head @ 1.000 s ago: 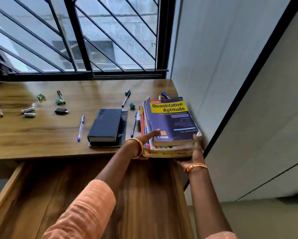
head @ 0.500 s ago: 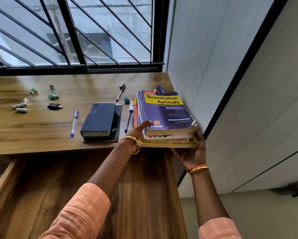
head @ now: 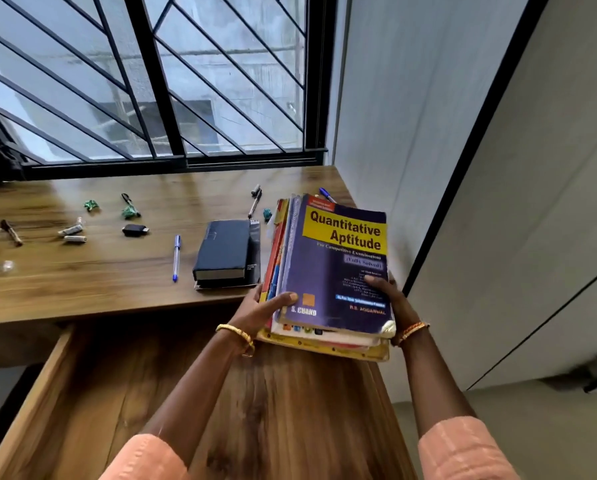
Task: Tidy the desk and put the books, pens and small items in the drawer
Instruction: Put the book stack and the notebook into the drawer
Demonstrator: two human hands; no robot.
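Both hands grip one stack (head: 328, 271) of books, held up at the desk's near right corner above the open drawer (head: 124, 386). The left hand (head: 260, 311) curls round the stack's near left corner with the thumb on the top cover; the right hand (head: 390, 299) grips the near right edge, thumb also on top. The top book is purple and yellow, titled "Quantitative Aptitude"; how many books lie under it cannot be counted exactly, but several spines and page edges show.

On the desk (head: 82, 289), just left of the stack, one dark book (head: 222, 252) lies on a thin notebook (head: 254, 251). Three pens show: a blue pen (head: 176, 258) left of the dark book, a dark pen (head: 254, 200) farther back, and a blue pen tip (head: 326, 194) peeking out behind the stack. Three green crumpled bits lie far back: one (head: 91, 204) at left, one (head: 130, 212) beside it with a small clip (head: 126, 197) just behind, and one (head: 267, 214) near the dark pen. Two white batteries (head: 72, 234) lie at left, a black adapter (head: 135, 230) to their right, a brown marker (head: 11, 232) farther left, and a blurred clear item (head: 6, 266) near the left edge.

The drawer's wooden floor shows below the arms. A barred window (head: 151, 81) stands behind the desk and a wall (head: 411, 98) to the right.
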